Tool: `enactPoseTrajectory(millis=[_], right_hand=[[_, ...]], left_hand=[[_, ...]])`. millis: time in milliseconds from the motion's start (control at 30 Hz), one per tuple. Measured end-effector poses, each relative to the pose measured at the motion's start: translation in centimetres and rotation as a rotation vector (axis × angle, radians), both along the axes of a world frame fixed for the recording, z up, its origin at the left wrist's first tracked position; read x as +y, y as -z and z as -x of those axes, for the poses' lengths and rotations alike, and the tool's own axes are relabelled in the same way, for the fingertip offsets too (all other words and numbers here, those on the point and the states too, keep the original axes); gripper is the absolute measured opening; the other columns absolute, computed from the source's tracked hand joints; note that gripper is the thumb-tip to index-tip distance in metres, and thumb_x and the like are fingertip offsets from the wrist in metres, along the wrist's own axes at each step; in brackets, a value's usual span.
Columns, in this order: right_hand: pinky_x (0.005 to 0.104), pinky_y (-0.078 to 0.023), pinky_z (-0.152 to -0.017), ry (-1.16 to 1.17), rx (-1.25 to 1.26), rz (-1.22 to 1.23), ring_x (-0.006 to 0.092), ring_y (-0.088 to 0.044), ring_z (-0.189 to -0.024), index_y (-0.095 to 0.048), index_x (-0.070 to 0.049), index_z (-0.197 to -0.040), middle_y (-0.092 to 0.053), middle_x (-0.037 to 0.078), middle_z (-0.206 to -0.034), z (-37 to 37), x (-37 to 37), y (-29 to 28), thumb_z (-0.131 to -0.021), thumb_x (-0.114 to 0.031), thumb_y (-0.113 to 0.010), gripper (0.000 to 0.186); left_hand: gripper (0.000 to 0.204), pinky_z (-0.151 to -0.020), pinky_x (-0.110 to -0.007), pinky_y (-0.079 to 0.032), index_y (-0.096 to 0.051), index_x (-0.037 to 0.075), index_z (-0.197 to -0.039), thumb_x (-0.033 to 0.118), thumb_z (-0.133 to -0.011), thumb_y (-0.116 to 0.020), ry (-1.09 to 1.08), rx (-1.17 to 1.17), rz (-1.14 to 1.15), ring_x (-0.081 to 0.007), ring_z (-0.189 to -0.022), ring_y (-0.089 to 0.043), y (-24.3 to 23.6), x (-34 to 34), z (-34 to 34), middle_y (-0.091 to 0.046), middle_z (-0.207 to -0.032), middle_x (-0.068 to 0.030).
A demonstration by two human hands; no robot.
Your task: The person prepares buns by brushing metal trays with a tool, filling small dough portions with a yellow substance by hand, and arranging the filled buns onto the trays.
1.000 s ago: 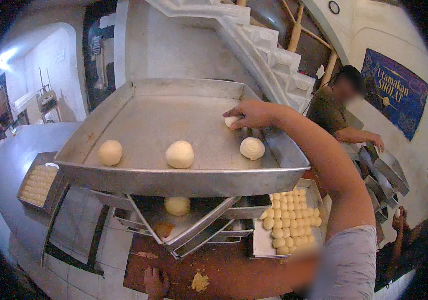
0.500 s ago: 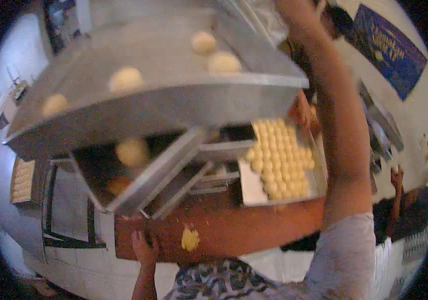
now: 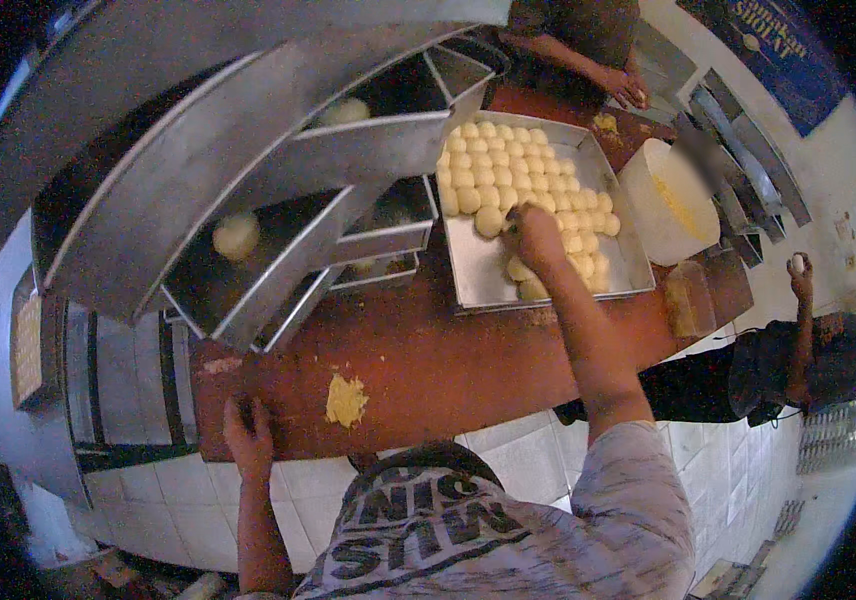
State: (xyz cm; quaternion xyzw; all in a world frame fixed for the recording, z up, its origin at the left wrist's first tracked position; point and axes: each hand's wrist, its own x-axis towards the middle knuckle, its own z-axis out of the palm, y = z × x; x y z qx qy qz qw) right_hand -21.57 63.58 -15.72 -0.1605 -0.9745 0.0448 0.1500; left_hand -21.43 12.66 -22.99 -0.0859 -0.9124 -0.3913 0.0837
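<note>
My right hand [image 3: 536, 235] is over a square metal tray [image 3: 478, 280] filled with rows of pale yellow dough balls [image 3: 498, 165]. Its fingers are closed, apparently around a dough ball, mostly hidden under the hand. Just left of the fingertips lies another dough ball [image 3: 489, 221], at the edge of the rows; the tray's near left corner is bare. My left hand [image 3: 247, 432] rests at the near left edge of the reddish-brown table [image 3: 428, 370], loosely curled, with a gap between thumb and fingers and nothing visible in it. A flattened yellow crumbly patch [image 3: 346, 400] lies to its right.
Stacked metal trays [image 3: 278, 190], some with single dough balls [image 3: 237, 236], rise at the left. A white tub [image 3: 673, 200] stands right of the dough tray, with a clear container [image 3: 690, 300] nearer. One co-worker's hands [image 3: 628, 88] are across the table; another person [image 3: 798, 360] stands right.
My right arm, stretched far up and away before, has come down over the dough tray. The head view has shifted, showing more of the table. My left hand stays by the table edge.
</note>
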Motion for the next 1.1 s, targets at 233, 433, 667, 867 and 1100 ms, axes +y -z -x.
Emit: enactPoseTrajectory(millis=[233,433,667,867,1100], right_hand=[[0.0328,-0.047,-0.077,-0.571,0.318,0.471,0.0263,-0.056,-0.093,-0.053,-0.003,-0.102,-0.053,0.011,-0.100,-5.9,-13.7,-14.4,-0.065,0.004,-0.060,0.038],[0.0339,-0.046,-0.079,-0.996,-0.465,0.965,0.0257,-0.057,-0.090,-0.059,-0.005,-0.098,-0.060,0.012,-0.094,-7.0,-22.0,-11.8,-0.073,-0.010,-0.064,0.026],[0.0374,-0.042,-0.090,-1.051,-0.138,0.178,0.0271,-0.050,-0.107,-0.055,-0.008,-0.113,-0.055,0.011,-0.114,-4.3,-25.8,2.1,-0.073,-0.011,-0.060,0.041],[0.0389,-0.037,-0.097,-1.202,-0.156,0.060,0.0290,-0.043,-0.116,-0.047,-0.004,-0.121,-0.046,0.012,-0.125,-6.7,-26.1,4.2,-0.076,-0.010,-0.048,0.046],[0.0389,-0.041,-0.091,-1.059,-0.362,0.208,0.0294,-0.049,-0.108,-0.051,-0.005,-0.117,-0.053,0.012,-0.116,-7.8,-22.8,5.3,-0.077,-0.011,-0.050,0.041]], left_hand=[[0.028,-0.072,-0.033,-0.045,-0.055,-0.001,-0.101,0.015,-0.080,-0.062,0.260,0.098,-0.126,-0.0240,-0.083,-0.058,-7.9,4.5,-2.6,-0.060,-0.093,-0.0127],[0.035,-0.080,-0.030,-0.046,-0.052,0.002,-0.110,0.019,-0.081,-0.061,0.449,-0.213,-0.580,-0.0227,-0.093,-0.058,-10.9,8.8,-7.9,-0.057,-0.107,-0.0137],[0.026,-0.076,-0.030,-0.049,-0.052,0.002,-0.106,0.020,-0.087,-0.053,0.196,-0.804,-1.719,-0.0200,-0.090,-0.060,-4.8,-2.0,-6.0,-0.059,-0.096,-0.0093],[0.038,-0.078,-0.031,-0.047,-0.049,0.004,-0.111,0.033,-0.087,-0.054,-0.120,-0.647,-1.158,-0.0178,-0.088,-0.057,-6.4,0.3,-8.4,-0.056,-0.098,-0.0079],[0.052,-0.077,-0.027,-0.045,-0.045,0.001,-0.118,0.044,-0.090,-0.042,-0.106,-0.617,-0.671,-0.0154,-0.088,-0.054,-8.5,2.1,-7.3,-0.055,-0.104,-0.0070]])
